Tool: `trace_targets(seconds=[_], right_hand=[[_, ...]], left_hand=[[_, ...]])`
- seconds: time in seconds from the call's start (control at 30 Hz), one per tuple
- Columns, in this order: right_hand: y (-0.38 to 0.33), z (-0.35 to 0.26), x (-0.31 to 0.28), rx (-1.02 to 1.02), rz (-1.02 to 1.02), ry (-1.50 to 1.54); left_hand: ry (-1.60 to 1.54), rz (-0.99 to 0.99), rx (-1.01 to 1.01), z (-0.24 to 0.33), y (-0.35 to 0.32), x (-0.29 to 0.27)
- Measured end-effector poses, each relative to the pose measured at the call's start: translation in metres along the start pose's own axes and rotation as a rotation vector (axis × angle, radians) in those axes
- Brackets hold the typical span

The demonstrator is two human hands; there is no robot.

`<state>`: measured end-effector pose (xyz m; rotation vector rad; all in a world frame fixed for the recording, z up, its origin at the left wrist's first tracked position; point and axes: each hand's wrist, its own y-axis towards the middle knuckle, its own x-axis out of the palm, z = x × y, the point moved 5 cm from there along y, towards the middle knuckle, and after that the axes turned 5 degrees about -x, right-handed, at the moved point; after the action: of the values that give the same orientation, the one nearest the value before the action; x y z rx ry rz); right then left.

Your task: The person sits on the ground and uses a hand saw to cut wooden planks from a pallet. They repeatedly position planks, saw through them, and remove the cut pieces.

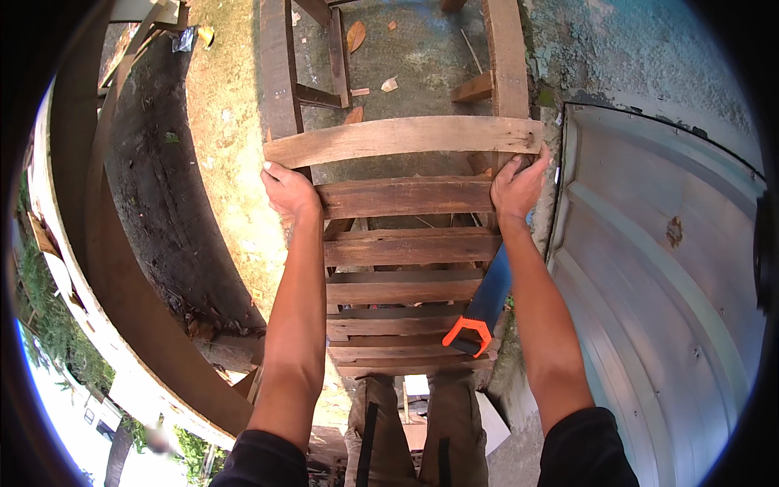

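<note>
A pale wooden plank (398,138) lies crosswise over the two long side beams of a wooden frame. My left hand (292,191) is closed at the plank's left end, its thumb against the near edge and its other fingers mostly hidden below. At the right end my right hand (519,188) grips the plank, fingers at its tip and thumb by the near edge. Nearer to me, several darker slats (414,246) run across the same frame with gaps between them. A handsaw (489,292) with an orange and black handle rests on the slats beside my right forearm.
Past the plank, the side beams (509,61) stretch away over a concrete floor (389,61) with dry leaves and scraps. A ribbed metal sheet (649,268) stands close on the right, below a worn blue wall (649,53). A long curved-looking board (122,308) borders the left.
</note>
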<state>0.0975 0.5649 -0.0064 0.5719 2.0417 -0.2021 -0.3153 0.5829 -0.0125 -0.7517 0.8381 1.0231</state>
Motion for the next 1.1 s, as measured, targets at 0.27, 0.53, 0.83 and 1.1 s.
trace_targets(seconds=[0.27,0.53,0.83,1.1], right_hand=[[0.000,0.000,0.000,-0.031,0.019,0.037],[0.000,-0.005,-0.003,0.014,-0.057,0.029],[-0.004,0.006,0.001,-0.072,0.076,0.021],[0.007,0.029,-0.004,-0.200,-0.092,0.292]], left_hand=[[-0.007,-0.045,0.023,0.006,-0.003,-0.004],[0.045,-0.091,0.025,0.008,-0.008,-0.008],[0.016,-0.015,0.112,0.008,0.001,0.000],[-0.042,-0.146,0.154,-0.003,0.022,0.006]])
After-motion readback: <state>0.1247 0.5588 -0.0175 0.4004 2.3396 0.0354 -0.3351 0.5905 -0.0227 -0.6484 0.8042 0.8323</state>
